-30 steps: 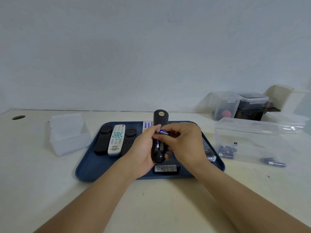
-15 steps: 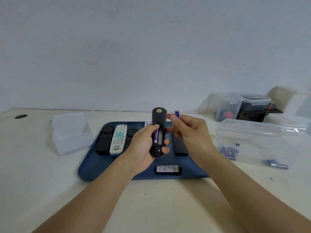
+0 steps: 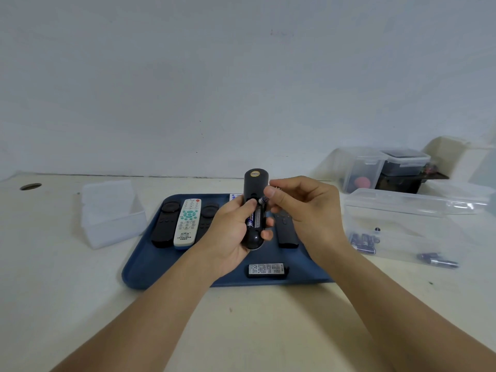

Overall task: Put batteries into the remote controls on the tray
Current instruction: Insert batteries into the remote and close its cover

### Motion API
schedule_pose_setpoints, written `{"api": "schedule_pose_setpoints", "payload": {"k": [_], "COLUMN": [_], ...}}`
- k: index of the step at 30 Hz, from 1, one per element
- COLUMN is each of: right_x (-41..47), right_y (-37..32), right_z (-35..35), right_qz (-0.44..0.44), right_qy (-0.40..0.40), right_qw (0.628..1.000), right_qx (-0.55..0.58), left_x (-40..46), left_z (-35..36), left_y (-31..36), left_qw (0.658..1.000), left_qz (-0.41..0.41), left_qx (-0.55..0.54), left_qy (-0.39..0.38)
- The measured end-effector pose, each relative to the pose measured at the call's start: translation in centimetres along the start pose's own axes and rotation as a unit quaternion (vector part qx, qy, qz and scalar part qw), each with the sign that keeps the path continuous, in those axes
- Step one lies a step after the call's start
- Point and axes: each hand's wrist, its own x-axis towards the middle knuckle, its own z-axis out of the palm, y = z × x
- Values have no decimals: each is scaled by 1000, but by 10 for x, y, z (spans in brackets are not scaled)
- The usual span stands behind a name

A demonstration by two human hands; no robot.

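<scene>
- Since half a second earlier, the right hand (image 3: 303,208) had brought its battery (image 3: 262,200) down from beside the remote's top to the upper end of the open battery compartment, at the centre of the frame.
- Left hand (image 3: 230,232) gripped a black remote control (image 3: 255,210) upright and back-side out above the blue tray (image 3: 150,267), thumb pressed near the top of the compartment.
- One battery (image 3: 251,219) with a blue label already sat in the left slot; the right slot looked unfilled.
- Right hand pinched the second battery between thumb and fingers, its metal end touching the remote.
- On the tray's left part lay two black remotes (image 3: 164,226) with a white remote (image 3: 188,223) between them; another black remote (image 3: 285,230) lay right of centre.
- A black battery cover (image 3: 267,269) with a printed label lay near the tray's lower edge.
- At right of frame, a clear plastic box (image 3: 402,218) held loose batteries (image 3: 363,240).
- At left, a frosted plastic container (image 3: 111,213) stood on the pale table (image 3: 53,264).
</scene>
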Motion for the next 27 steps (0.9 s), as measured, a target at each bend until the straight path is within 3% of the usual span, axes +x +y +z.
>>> {"api": "schedule_pose_setpoints", "payload": {"k": [3, 5, 8, 10, 18, 27], "right_x": [-4, -8, -9, -7, -7, -5], "right_y": [-1, 1, 7, 12, 13, 12], "right_z": [1, 3, 4, 1, 0, -2], "right_qz": [-26, -104, -263, -317, -334, -275], "right_qy": [-23, -47, -59, -62, -66, -128], "right_qw": [999, 988, 920, 880, 857, 877], "right_qx": [-13, -104, -286, -349, -387, -374], "left_x": [1, 1, 1, 0, 3, 4], "left_z": [1, 2, 1, 0, -3, -4], "left_y": [-1, -1, 2, 4, 1, -2], "left_qw": [999, 998, 996, 995, 998, 996], "left_qz": [20, 36, 37, 32, 42, 58], "left_qx": [16, 16, -32, -64, -3, 39], "left_qy": [20, 50, 75, 67, 49, 57]}}
